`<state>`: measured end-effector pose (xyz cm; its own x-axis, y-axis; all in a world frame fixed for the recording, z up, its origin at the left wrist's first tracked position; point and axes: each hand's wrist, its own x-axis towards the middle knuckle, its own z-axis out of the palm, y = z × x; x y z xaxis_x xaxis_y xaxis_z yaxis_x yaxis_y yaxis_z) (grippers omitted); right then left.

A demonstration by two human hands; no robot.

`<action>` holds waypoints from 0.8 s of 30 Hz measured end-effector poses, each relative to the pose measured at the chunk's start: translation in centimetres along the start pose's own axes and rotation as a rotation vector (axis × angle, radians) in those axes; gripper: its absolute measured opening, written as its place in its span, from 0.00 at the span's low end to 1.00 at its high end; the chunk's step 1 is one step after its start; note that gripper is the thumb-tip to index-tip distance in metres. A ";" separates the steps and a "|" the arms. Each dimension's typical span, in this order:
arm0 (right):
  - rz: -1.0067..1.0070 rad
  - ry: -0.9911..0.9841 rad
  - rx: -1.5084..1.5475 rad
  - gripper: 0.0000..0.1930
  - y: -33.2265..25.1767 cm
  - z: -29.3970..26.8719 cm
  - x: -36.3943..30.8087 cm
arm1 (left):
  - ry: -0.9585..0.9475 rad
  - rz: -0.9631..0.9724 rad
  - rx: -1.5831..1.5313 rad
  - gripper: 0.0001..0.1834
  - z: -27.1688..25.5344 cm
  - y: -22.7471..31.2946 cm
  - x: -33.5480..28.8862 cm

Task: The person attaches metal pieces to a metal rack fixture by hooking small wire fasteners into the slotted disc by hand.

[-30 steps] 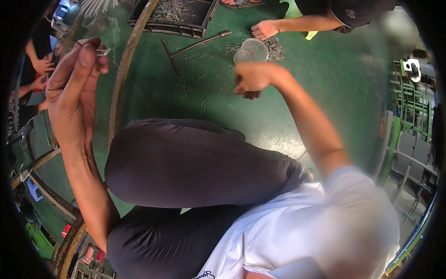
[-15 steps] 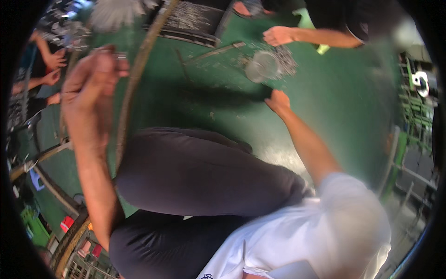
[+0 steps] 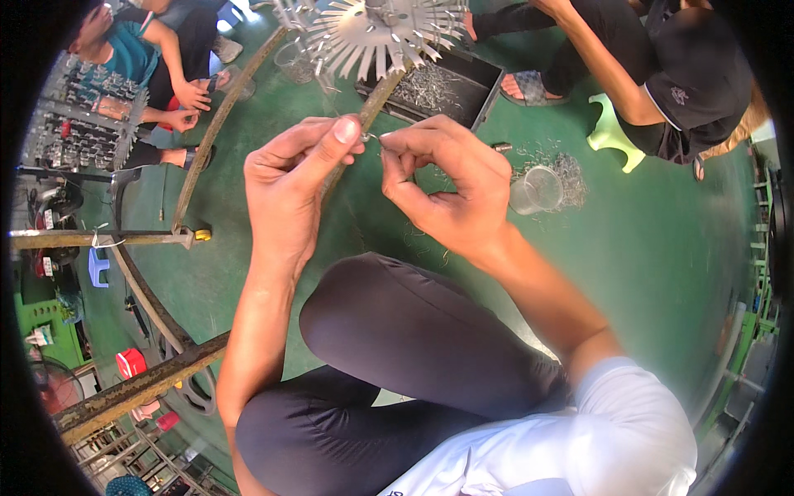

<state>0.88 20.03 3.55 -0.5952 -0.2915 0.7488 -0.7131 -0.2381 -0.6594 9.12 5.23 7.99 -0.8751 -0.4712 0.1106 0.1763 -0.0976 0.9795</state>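
Observation:
My left hand is closed in a pinch, with a small shiny metal piece showing at the thumb and fingertip. Close beside it, my right hand pinches at the same spot, its thumb and forefinger almost meeting the left fingertips. What the right fingers hold, if anything, is too small to make out. Beyond both hands, a slotted metal disc with radiating teeth carries small metal bits. On the green floor to the right, a clear plastic cup lies beside a pile of thin metal pieces.
A black tray of metal pieces stands beyond the hands, crossed by a rusty frame bar. A person in black sits far right by a lime-green stool. Another person sits far left behind a loaded rack.
My right hand has come up from the floor near the cup to meet my left. The view has shifted, bringing the disc into fuller sight. The other person's hand has left the pile.

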 end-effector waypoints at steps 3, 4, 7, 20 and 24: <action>-0.030 -0.032 -0.057 0.13 0.3 0.6 -0.1 | 0.025 0.013 0.031 0.10 0.0 0.2 -0.1; -0.022 -0.034 -0.068 0.13 0.3 0.7 -0.1 | 0.029 0.023 0.061 0.11 -0.2 0.2 -0.1; 0.101 -0.091 0.033 0.12 -0.3 1.0 0.3 | 0.080 0.042 0.154 0.10 -0.5 0.1 -0.2; 0.348 -0.176 0.057 0.13 0.5 0.0 2.6 | -0.025 0.390 0.680 0.07 -0.2 -1.4 0.2; 0.332 -0.229 -0.007 0.11 0.4 -0.3 3.0 | -0.009 0.491 0.758 0.06 -0.3 -1.5 0.0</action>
<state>-1.28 19.32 5.58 -0.6963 -0.5506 0.4604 -0.4988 -0.0900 -0.8620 8.98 5.05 6.52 -0.7835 -0.3005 0.5439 0.1892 0.7184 0.6694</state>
